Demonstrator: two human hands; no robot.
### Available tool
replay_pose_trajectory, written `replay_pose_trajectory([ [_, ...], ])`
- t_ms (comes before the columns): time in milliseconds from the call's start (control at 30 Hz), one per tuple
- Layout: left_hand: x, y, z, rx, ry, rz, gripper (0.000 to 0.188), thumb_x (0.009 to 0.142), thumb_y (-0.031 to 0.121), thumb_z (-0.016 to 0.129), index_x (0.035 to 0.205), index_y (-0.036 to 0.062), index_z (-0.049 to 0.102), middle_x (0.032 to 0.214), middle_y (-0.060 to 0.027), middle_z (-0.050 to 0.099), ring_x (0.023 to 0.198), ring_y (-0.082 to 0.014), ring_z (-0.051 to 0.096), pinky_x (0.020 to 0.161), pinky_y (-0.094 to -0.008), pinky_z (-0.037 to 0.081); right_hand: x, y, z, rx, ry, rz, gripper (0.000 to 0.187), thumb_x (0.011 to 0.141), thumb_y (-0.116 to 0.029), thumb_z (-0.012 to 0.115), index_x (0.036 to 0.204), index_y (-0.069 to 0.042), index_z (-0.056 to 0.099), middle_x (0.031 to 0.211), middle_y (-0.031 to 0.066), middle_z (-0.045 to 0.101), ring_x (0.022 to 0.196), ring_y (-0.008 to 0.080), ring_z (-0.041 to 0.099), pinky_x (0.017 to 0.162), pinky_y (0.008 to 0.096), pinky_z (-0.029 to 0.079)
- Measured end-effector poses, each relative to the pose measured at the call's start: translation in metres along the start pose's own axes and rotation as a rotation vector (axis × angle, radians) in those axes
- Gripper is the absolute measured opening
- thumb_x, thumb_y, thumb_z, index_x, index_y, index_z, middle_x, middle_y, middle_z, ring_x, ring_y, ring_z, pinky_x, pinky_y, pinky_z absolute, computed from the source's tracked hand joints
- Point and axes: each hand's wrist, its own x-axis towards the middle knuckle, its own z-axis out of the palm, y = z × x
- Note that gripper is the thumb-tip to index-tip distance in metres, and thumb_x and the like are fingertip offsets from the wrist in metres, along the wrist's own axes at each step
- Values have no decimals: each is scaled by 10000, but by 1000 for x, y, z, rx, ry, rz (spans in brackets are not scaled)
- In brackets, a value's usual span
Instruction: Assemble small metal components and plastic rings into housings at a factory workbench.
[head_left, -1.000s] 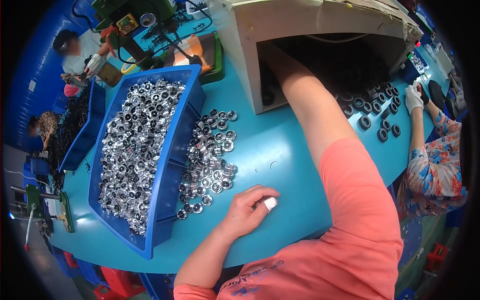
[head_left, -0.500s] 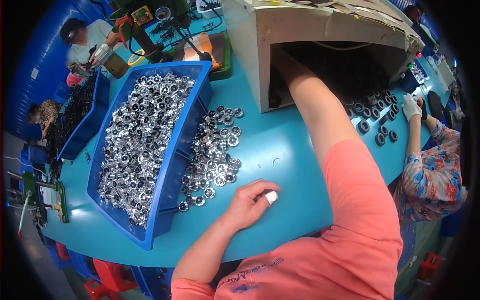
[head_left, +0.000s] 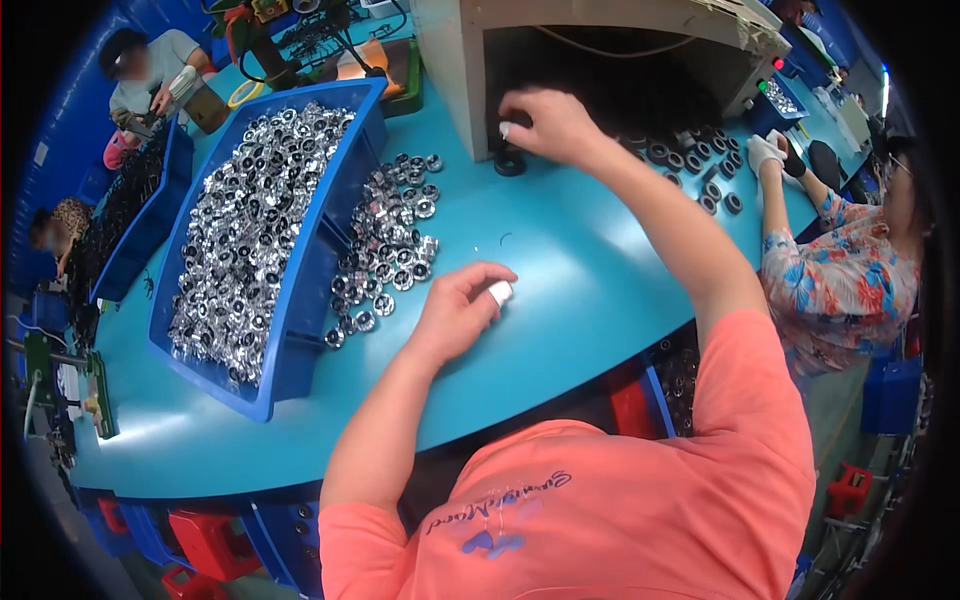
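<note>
My right hand [head_left: 548, 122] is at the left side of the mouth of an off-white box [head_left: 452, 80], its fingers curled and its thumb tip wrapped in white. What it holds, if anything, blends into the dark behind. Just below it, black rings [head_left: 508, 164] rest on the blue-green table. My left hand [head_left: 462, 308] hovers over or rests on the table, with thumb and forefinger curved and apart and nothing visible between them. White wrapping covers that thumb too. Shiny silver round parts [head_left: 384, 272] with dark centres lie loose to its left.
A large blue bin [head_left: 290, 340] full of the silver parts stands at the left. More black rings [head_left: 692, 162] spread out from the box's right side. A co-worker's gloved hands [head_left: 768, 152] are at the right table edge. A green machine [head_left: 262, 40] stands at the back.
My right hand has come out of the box to its left front corner. My left hand keeps much the same pose. The whole view has shifted with my head.
</note>
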Motion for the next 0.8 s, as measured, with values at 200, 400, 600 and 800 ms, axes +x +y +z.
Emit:
replay_pose_trajectory([
  [200,-8,1,6,-19,76,37,180,946,123,623,1105,57,677,838,11,642,661,-58,568,559,-206,459,-67,-1,29,-73,24,76,199,834,-308,690,1006,-207,694,1132,55,611,971,310,638,861,458,479],
  [400,-19,4,2,-125,183,95,217,965,103,577,1165,60,651,845,-22,653,659,-68,579,540,-219,463,-69,-38,11,-26,388,-63,188,793,-277,747,943,-177,694,1154,7,625,976,286,599,847,448,461],
  [600,-23,13,-19,-617,330,199,475,1058,456,365,1283,78,545,921,-87,644,678,-163,605,493,-256,455,-76,-157,8,259,216,-456,188,768,-193,727,930,-127,660,1073,41,661,1007,269,618,869,413,437],
  [800,-17,-2,-49,-804,342,223,480,1061,471,351,1119,58,588,873,-67,626,638,-148,553,492,-256,399,-53,-147,46,870,23,-38,233,889,-237,669,1072,-96,691,1059,72,683,919,196,651,812,356,495],
])
